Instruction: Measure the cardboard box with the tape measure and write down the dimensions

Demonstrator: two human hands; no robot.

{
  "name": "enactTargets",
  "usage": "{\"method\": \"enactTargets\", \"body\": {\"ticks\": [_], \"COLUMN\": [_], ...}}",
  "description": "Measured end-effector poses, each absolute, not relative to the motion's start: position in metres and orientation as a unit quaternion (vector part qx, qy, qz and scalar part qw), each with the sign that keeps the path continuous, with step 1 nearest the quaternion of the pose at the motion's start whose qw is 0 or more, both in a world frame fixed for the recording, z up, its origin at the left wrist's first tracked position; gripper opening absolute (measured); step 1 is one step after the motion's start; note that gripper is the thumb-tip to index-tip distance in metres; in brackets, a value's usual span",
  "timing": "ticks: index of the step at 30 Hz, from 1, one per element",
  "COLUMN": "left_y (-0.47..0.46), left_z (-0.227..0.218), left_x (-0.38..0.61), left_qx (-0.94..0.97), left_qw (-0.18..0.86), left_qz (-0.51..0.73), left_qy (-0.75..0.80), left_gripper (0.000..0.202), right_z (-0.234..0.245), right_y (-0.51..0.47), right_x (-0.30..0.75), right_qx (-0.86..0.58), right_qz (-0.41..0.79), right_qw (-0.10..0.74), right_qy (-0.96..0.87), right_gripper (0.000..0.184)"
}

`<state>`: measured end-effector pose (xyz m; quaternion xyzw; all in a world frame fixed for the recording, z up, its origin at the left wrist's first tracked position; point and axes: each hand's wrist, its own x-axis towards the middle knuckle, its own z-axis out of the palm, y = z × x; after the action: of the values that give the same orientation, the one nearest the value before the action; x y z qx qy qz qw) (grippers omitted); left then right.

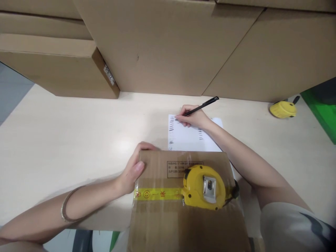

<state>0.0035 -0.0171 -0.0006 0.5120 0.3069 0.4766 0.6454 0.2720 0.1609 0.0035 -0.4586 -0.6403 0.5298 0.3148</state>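
Observation:
Between the fingers of my right hand (193, 116) is a black pen (204, 105), its tip end down at a white sheet of paper (187, 140). Rows of short ink strokes mark the sheet, whose lower part is hidden. My left hand (135, 169) grips the upper left corner of a cardboard box (160, 224), thumb on top and fingers over the far edge. On that box lies a yellow tape measure (204, 187) with a metal clip. Yellow printed tape (157, 194) and a printed label (174, 169) show on the box's top.
Large cardboard boxes (157, 45) stand along the back of the pale table (65, 140). A flatter box (60, 71) with a white sticker is at the left. Another yellow tape measure (282, 109) lies far right, near a green surface (319, 115).

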Motion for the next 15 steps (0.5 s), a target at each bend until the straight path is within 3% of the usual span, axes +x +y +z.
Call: {"method": "enactTargets", "body": {"ticks": [15], "left_y": [-0.0131], "left_z": [0.0004], "left_x": [0.0033], "left_qx": [0.525], "left_qw": [0.643], "left_qz": [0.481], "left_qy": [0.282], "left_gripper": [0.048], "right_z": [-0.0023], "right_y": [0.1643], "right_x": [0.2741], "right_qx": [-0.451], "right_qz": [0.531], "right_qw": [0.31], "right_qy": [-0.647], "right_gripper": [0.054]}}
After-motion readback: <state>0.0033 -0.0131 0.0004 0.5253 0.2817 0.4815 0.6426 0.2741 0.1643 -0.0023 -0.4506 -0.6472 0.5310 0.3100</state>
